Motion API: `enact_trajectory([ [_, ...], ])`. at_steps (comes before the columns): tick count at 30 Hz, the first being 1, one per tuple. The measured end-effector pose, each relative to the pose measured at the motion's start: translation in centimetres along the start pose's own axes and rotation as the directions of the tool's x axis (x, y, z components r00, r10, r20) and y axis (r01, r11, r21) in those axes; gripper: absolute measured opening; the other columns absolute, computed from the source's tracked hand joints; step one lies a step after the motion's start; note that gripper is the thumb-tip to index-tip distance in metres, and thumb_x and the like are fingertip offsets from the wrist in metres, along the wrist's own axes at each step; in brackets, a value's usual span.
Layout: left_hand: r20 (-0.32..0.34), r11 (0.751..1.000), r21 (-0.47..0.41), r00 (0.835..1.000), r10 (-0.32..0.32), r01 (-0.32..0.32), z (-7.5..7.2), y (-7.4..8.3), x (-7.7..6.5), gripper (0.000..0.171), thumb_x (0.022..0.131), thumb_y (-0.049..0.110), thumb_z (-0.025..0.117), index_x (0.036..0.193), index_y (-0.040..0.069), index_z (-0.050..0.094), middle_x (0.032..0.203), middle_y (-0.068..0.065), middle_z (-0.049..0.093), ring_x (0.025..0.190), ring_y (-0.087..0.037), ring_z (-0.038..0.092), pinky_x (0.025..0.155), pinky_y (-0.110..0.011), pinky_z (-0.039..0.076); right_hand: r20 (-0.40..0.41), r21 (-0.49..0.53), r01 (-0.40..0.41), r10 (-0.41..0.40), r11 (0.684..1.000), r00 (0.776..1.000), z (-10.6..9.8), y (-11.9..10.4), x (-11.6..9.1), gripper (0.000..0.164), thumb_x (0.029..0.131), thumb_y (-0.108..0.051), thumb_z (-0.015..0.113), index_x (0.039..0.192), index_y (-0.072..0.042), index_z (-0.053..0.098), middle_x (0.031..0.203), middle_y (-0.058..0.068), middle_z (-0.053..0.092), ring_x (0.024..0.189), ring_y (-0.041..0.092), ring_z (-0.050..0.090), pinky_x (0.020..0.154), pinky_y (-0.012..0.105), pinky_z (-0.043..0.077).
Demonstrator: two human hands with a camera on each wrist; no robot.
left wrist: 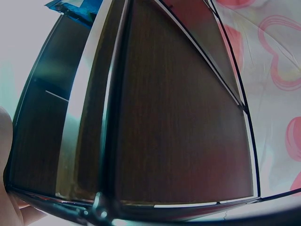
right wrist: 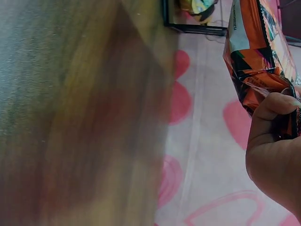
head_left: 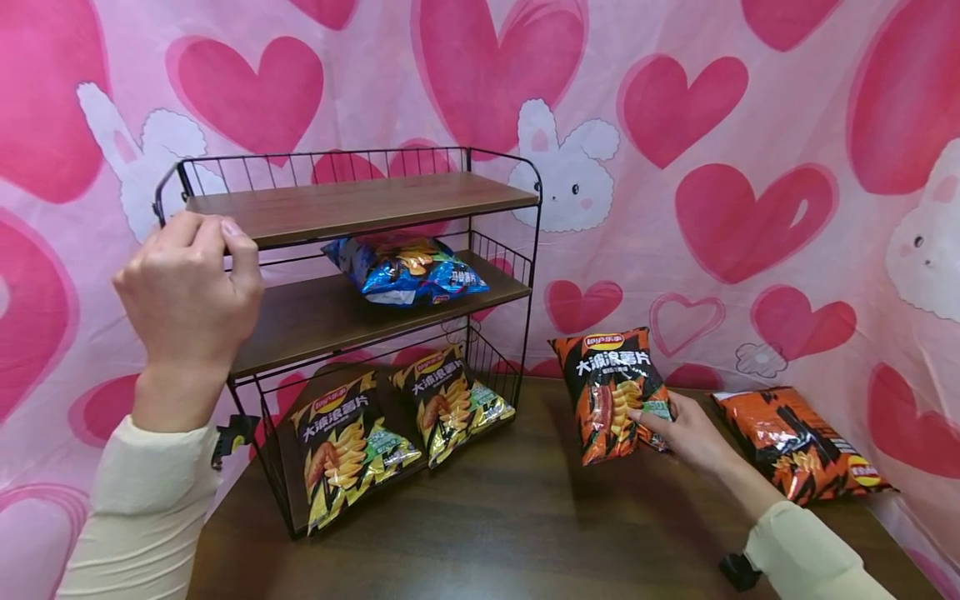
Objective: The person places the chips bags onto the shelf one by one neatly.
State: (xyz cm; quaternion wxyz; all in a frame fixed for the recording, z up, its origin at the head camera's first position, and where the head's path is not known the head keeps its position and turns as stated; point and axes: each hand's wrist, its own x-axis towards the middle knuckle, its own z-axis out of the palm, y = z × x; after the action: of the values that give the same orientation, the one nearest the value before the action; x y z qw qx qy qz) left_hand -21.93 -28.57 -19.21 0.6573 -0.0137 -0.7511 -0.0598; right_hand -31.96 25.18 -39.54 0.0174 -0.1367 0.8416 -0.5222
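My left hand point(head_left: 191, 287) grips the front left corner of a black wire rack point(head_left: 534, 242) with brown wooden shelves. Only a bit of that hand point(left wrist: 7, 165) shows at the edge of the left wrist view, beside the rack's frame. With my right hand point(head_left: 690, 433) I pinch an orange and black bag of potato chips point(head_left: 603, 392) by its lower right corner, above the table and right of the rack. In the right wrist view, the thumb of the right hand point(right wrist: 275, 136) presses on the crinkled chip bag point(right wrist: 256, 61).
A blue chip bag point(head_left: 412, 271) lies on the middle shelf. Two black and yellow chip bags point(head_left: 345, 450) lean side by side on the bottom level. Another orange chip bag point(head_left: 798, 446) lies at the right of the brown table point(head_left: 480, 533). Behind hangs a pink heart-patterned cloth point(head_left: 600, 50).
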Motion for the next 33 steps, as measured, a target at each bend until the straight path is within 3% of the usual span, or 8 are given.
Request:
enact_trajectory([
  [8, -0.005, 1.000, -0.001, 1.000, 0.003, -0.003, 0.0, 0.0, 0.0, 0.055, 0.104, 0.031, 0.040, 0.087, -0.012, 0.069, 0.087, -0.026, 0.067, 0.073, -0.053, 0.061, 0.057, -0.064, 0.042, 0.030, -0.008, 0.046, -0.046, 0.999, 0.999, -1.0, -3.0, -0.3, 0.045, 0.100, -0.035, 0.067, 0.130, -0.003, 0.056, 0.072, 0.002, 0.060, 0.042, 0.014, 0.044, 0.038, 0.041, 0.045],
  [14, -0.014, 1.000, -0.001, 1.000, 0.002, -0.002, 0.0, 0.0, -0.1, 0.055, 0.103, 0.031, 0.039, 0.085, -0.012, 0.069, 0.084, -0.025, 0.066, 0.071, -0.052, 0.060, 0.056, -0.063, 0.041, 0.014, 0.017, 0.105, -0.106, 0.994, 0.994, -2.0, -5.9, -0.4, 0.042, 0.101, -0.031, 0.065, 0.131, -0.003, 0.056, 0.084, 0.002, 0.067, 0.050, 0.012, 0.047, 0.040, 0.039, 0.044],
  [19, -0.021, 1.000, -0.005, 1.000, 0.009, -0.009, 0.1, 0.0, -0.1, 0.054, 0.103, 0.030, 0.040, 0.084, -0.011, 0.068, 0.083, -0.024, 0.065, 0.071, -0.052, 0.060, 0.057, -0.062, 0.041, 0.021, 0.023, 0.121, -0.121, 0.992, 0.992, -3.3, -8.2, -0.4, 0.039, 0.102, -0.030, 0.063, 0.134, -0.008, 0.054, 0.100, 0.000, 0.072, 0.068, 0.012, 0.061, 0.051, 0.035, 0.053],
  [24, -0.023, 1.000, -0.006, 1.000, 0.008, -0.009, 0.1, 0.0, -0.1, 0.054, 0.104, 0.030, 0.040, 0.083, -0.011, 0.068, 0.082, -0.023, 0.065, 0.072, -0.051, 0.061, 0.059, -0.062, 0.042, 0.044, 0.018, 0.134, -0.135, 0.991, 0.990, -4.5, -10.6, -0.3, 0.039, 0.103, -0.027, 0.062, 0.138, -0.013, 0.053, 0.108, -0.004, 0.073, 0.075, 0.012, 0.065, 0.054, 0.034, 0.055],
  [25, -0.022, 1.000, -0.006, 1.000, 0.007, -0.007, 0.1, 0.1, -0.1, 0.054, 0.104, 0.030, 0.039, 0.083, -0.011, 0.068, 0.082, -0.023, 0.065, 0.071, -0.050, 0.061, 0.060, -0.062, 0.043, 0.040, 0.008, 0.149, -0.149, 0.989, 0.988, -4.7, -11.1, -0.3, 0.039, 0.103, -0.026, 0.062, 0.138, -0.012, 0.053, 0.099, -0.006, 0.072, 0.069, 0.010, 0.061, 0.054, 0.033, 0.054],
  [27, -0.024, 1.000, -0.005, 1.000, 0.005, -0.005, 0.1, 0.1, -0.1, 0.055, 0.103, 0.031, 0.039, 0.083, -0.010, 0.068, 0.082, -0.023, 0.065, 0.071, -0.050, 0.061, 0.061, -0.063, 0.044, 0.040, 0.003, 0.179, -0.179, 0.984, 0.983, -5.0, -12.3, -0.1, 0.042, 0.103, -0.023, 0.062, 0.142, -0.011, 0.052, 0.106, -0.007, 0.072, 0.078, 0.010, 0.064, 0.065, 0.030, 0.057],
  [29, -0.023, 1.000, -0.003, 1.000, 0.001, -0.001, 0.2, 0.1, 0.0, 0.055, 0.103, 0.032, 0.039, 0.083, -0.010, 0.068, 0.082, -0.023, 0.065, 0.070, -0.050, 0.061, 0.066, -0.065, 0.048, 0.047, 0.042, 0.194, -0.196, 0.980, 0.980, -5.3, -13.6, 0.1, 0.043, 0.103, -0.019, 0.062, 0.143, -0.009, 0.051, 0.111, -0.004, 0.072, 0.086, 0.011, 0.067, 0.074, 0.030, 0.059],
  [33, -0.025, 1.000, 0.005, 1.000, -0.006, 0.006, 0.3, 0.1, 0.1, 0.055, 0.103, 0.032, 0.039, 0.082, -0.010, 0.068, 0.082, -0.022, 0.065, 0.069, -0.050, 0.061, 0.074, -0.067, 0.051, 0.071, 0.126, 0.162, -0.172, 0.979, 0.983, -5.7, -16.4, 0.8, 0.042, 0.103, -0.016, 0.061, 0.143, -0.011, 0.049, 0.119, 0.005, 0.069, 0.091, 0.018, 0.068, 0.070, 0.032, 0.060],
])
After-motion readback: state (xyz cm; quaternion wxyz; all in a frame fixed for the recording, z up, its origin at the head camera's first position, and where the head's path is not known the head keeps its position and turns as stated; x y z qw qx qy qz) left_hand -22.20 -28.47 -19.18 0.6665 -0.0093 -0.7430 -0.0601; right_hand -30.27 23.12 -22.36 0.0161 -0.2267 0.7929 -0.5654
